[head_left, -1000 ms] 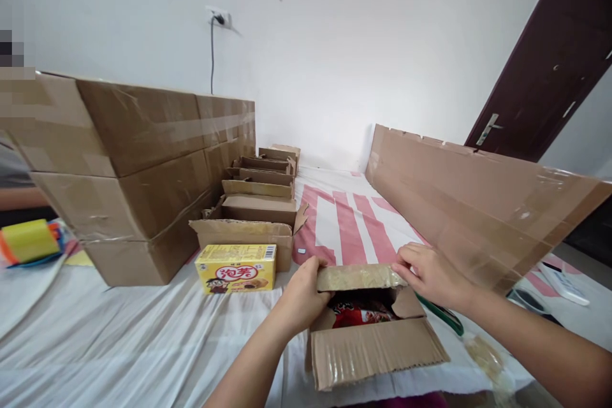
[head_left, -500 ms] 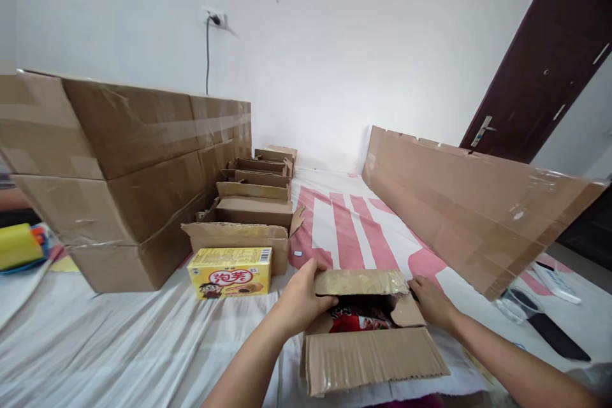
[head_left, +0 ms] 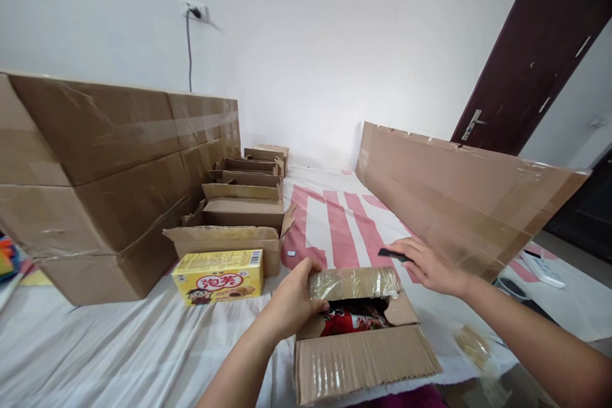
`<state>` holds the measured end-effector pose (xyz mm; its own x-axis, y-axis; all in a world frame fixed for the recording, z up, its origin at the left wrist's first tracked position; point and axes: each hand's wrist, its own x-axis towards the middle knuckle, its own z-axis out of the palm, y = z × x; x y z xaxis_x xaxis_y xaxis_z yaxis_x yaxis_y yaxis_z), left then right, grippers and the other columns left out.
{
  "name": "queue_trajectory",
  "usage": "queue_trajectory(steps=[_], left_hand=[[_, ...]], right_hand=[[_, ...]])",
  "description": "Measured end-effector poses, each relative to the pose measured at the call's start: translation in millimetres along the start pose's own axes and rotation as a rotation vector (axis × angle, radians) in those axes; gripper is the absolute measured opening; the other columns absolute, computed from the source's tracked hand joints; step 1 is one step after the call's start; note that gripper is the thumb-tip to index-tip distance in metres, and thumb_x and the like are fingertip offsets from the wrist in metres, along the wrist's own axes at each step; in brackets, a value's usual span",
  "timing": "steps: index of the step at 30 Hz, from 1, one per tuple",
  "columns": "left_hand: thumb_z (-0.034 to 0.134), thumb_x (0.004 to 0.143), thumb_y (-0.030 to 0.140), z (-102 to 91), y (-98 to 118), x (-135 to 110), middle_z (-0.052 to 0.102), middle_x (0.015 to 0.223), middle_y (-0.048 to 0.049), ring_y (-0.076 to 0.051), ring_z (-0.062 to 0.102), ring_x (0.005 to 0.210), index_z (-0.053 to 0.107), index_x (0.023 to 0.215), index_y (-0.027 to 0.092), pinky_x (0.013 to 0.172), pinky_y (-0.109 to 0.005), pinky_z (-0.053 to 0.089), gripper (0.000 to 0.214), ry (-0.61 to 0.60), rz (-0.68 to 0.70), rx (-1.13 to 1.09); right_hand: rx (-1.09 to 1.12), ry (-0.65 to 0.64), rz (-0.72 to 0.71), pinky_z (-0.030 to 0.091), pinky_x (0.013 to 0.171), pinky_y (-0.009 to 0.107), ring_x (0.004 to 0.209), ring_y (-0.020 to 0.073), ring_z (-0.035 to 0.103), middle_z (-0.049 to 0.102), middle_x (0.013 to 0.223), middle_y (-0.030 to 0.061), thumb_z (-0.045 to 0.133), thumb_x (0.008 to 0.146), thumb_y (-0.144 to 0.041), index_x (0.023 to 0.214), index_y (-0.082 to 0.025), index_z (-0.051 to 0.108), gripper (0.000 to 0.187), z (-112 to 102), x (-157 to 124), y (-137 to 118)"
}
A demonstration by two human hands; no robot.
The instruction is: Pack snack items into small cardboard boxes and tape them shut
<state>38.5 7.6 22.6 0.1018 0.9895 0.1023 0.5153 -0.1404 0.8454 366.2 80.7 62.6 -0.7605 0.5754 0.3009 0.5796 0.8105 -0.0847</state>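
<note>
In front of me sits an opened cardboard box (head_left: pixel 368 357), its flaps folded outward and a red printed packet (head_left: pixel 352 320) showing inside. My left hand (head_left: pixel 297 299) grips the box at its upper left corner, thumb reaching in over the edge. Above the box's right side, my right hand (head_left: pixel 428 264) holds a slim black tool (head_left: pixel 394 255) pointing left; its exact kind is too small to tell. A yellow snack box (head_left: pixel 220 277) lies left of my left hand, against an open carton.
Several open cartons (head_left: pixel 243 220) run in a row toward the wall. Taped boxes (head_left: pixel 124 134) are stacked on the left. A long cardboard panel (head_left: pixel 459 185) stands on the right. Crumpled tape (head_left: pixel 472 341) lies right of the box, on the cloth.
My right hand has lifted off the box's right corner and moved up, bringing the black tool into view. My left hand still grips the box. The view has shifted slightly right.
</note>
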Motion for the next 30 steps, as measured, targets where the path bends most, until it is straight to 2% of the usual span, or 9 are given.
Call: queue_trajectory(steps=[3,8,13,25,30], left_hand=[[0.07,0.058,0.013,0.2,-1,0,0.063,0.099,-0.001,-0.022,0.059,0.092,0.051,0.095,0.021,0.078,-0.03,0.044,0.042,0.007,0.011,-0.002],[0.07,0.057,0.012,-1.8,0,-2,0.062,0.096,-0.0004,-0.021,0.059,0.089,0.051,0.094,0.021,0.077,-0.029,0.043,0.042,0.001,0.004,-0.014],[0.069,0.059,0.013,-0.9,-1,0,0.063,0.096,-0.0003,-0.021,0.059,0.089,0.051,0.095,0.021,0.076,-0.029,0.044,0.042,0.002,0.002,0.001],[0.069,0.057,0.014,1.9,1,1,0.063,0.097,-0.0014,-0.021,0.06,0.089,0.052,0.094,0.021,0.078,-0.03,0.044,0.041,0.017,-0.025,-0.01],[0.07,0.056,0.015,2.2,2,1,0.064,0.097,-0.0019,-0.022,0.06,0.09,0.052,0.094,0.021,0.079,-0.031,0.044,0.042,0.006,-0.033,-0.025]], right_hand=[[-0.099,-0.092,-0.155,0.043,0.088,0.037,0.103,0.0201,0.055,0.062,0.118,0.0079,0.038,0.095,-0.019,0.127,-0.028,0.056,0.037,-15,26,-22],[-0.194,-0.144,-0.226,0.039,0.085,0.035,0.095,0.0201,0.054,0.064,0.113,0.0083,0.046,0.092,-0.018,0.124,-0.026,0.06,0.036,-4,51,-24],[-0.216,-0.156,-0.229,0.038,0.085,0.035,0.094,0.0202,0.052,0.064,0.113,0.0077,0.045,0.091,-0.013,0.123,-0.027,0.059,0.038,3,52,-21],[-0.159,-0.247,-0.318,0.039,0.084,0.035,0.095,0.0197,0.054,0.064,0.112,0.0091,0.04,0.087,-0.006,0.127,-0.024,0.057,0.047,-2,52,-22],[-0.109,-0.28,-0.353,0.039,0.084,0.035,0.094,0.0196,0.053,0.064,0.113,0.0083,0.04,0.091,-0.011,0.127,-0.024,0.056,0.042,-6,51,-21]])
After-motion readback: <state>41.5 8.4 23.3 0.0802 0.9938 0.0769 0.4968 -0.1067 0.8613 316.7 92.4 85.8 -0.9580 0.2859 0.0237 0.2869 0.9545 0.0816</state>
